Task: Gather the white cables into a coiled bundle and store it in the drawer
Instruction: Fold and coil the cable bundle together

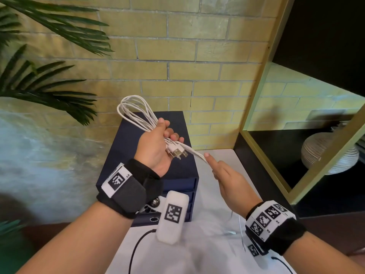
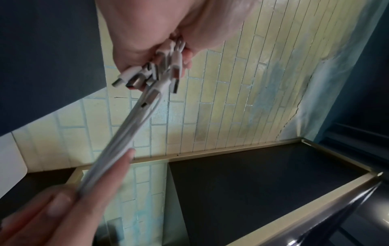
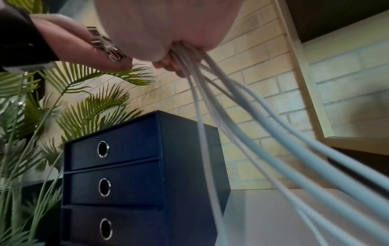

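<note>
Several white cables [image 1: 136, 111] are gathered into a loop that sticks up from my left hand [image 1: 165, 133], which grips them above the blue drawer unit [image 1: 150, 125]. Their USB plugs [image 1: 177, 153] fan out below the palm and show close up in the left wrist view as plugs [image 2: 147, 78]. Loose strands run from there to my right hand [image 1: 209, 161], which pinches them between fingers and thumb. In the right wrist view the cables [image 3: 231, 116] trail down from that hand, and the unit's three drawers [image 3: 113, 166] are closed.
The drawer unit stands on a white table [image 1: 213, 242] against a brick wall. Palm fronds [image 1: 49, 80] hang at the left. A gold-framed black shelf [image 1: 256, 91] with a ribbed white vase [image 1: 325, 153] stands at the right. A black wire [image 1: 136, 248] lies near the table's front.
</note>
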